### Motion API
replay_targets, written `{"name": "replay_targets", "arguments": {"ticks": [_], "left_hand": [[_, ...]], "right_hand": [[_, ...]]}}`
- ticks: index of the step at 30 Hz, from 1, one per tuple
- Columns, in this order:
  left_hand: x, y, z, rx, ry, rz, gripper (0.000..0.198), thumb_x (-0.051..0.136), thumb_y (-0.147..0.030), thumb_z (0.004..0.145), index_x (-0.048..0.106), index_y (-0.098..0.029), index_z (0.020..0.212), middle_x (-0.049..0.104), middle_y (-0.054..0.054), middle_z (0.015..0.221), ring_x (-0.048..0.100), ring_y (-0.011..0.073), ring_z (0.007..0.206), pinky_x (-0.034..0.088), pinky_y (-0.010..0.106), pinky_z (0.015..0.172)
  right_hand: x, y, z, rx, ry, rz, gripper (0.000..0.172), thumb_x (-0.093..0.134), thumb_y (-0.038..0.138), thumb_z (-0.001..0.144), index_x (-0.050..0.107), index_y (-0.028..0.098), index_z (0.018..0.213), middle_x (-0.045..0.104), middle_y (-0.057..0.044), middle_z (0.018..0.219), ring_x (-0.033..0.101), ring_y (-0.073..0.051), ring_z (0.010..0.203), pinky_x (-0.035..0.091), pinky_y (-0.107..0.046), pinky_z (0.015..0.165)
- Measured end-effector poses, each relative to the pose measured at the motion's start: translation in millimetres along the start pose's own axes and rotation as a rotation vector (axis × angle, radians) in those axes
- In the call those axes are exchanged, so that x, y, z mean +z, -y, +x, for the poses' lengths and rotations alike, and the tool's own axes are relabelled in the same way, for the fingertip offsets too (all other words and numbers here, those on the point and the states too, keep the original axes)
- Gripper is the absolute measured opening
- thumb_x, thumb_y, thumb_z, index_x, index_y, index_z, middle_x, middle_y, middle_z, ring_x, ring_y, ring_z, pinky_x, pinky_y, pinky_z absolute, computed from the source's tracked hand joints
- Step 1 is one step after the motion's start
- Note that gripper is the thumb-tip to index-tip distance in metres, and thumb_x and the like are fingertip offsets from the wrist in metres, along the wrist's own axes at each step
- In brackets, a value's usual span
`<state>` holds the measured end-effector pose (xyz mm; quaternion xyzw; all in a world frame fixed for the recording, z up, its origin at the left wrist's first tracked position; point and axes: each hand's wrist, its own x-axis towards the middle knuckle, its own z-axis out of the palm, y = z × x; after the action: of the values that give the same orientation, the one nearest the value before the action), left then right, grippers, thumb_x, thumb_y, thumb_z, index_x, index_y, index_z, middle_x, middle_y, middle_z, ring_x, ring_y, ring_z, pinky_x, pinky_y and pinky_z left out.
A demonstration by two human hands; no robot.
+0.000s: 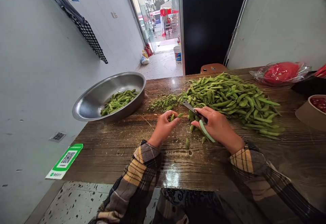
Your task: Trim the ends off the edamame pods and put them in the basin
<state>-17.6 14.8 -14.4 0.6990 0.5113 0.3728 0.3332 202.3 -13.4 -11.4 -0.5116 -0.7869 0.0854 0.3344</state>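
Between the thumb and fingers of my left hand are green soybean pods. My right hand grips a pair of scissors with pale green handles, its blades pointing up and left toward the bean pile. Just beyond the scissors lies a large heap of soybean pods on the wooden table. A small heap of trimmed bits sits beyond my left hand. One loose pod rests on the wood between my wrists. To the left, a steel basin holds more pods.
The wooden table carries a green QR code card at its left edge. At the right are a red bundle in clear plastic and a paper bowl with red contents. A stool stands behind the table, near the open doorway.
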Motion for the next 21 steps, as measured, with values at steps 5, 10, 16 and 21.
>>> {"name": "replay_targets", "arguments": {"ticks": [5,10,16,21], "left_hand": [[0.2,-6,-5,-0.125,0.006,-0.371,0.023,0.064,-0.037,0.079,0.057,-0.016,0.086,0.046,-0.005,0.063,0.035,0.0068,0.050,0.028,0.021,0.048],[2.6,-10,-7,-0.094,0.058,-0.330,0.025,0.065,-0.038,0.079,0.064,-0.015,0.087,0.044,-0.005,0.060,0.034,0.0068,0.051,0.027,0.021,0.049],[5.6,-17,-10,-0.059,0.084,-0.223,0.020,0.065,-0.035,0.078,0.064,-0.015,0.078,0.043,-0.005,0.058,0.036,0.0091,0.057,0.031,0.022,0.055],[4.8,-17,-10,-0.033,0.098,-0.221,0.018,0.064,-0.034,0.079,0.065,-0.016,0.079,0.046,-0.004,0.060,0.040,0.0108,0.061,0.034,0.024,0.060]], "right_hand": [[-3,5,0,0.017,0.082,-0.009,0.049,0.070,0.039,0.080,0.059,0.020,0.124,0.064,-0.006,0.102,0.062,-0.019,0.077,0.049,-0.032,0.068],[-3,9,-1,0.006,0.152,0.026,0.052,0.072,0.036,0.078,0.058,0.021,0.125,0.063,-0.006,0.108,0.062,-0.020,0.083,0.049,-0.031,0.069],[-2,11,-1,-0.010,0.174,0.055,0.058,0.076,0.033,0.075,0.056,0.019,0.127,0.062,-0.007,0.110,0.062,-0.021,0.090,0.049,-0.031,0.076],[-1,10,-2,-0.044,0.190,0.009,0.045,0.068,0.036,0.082,0.058,0.018,0.122,0.063,-0.007,0.103,0.062,-0.021,0.084,0.048,-0.030,0.071]]}}
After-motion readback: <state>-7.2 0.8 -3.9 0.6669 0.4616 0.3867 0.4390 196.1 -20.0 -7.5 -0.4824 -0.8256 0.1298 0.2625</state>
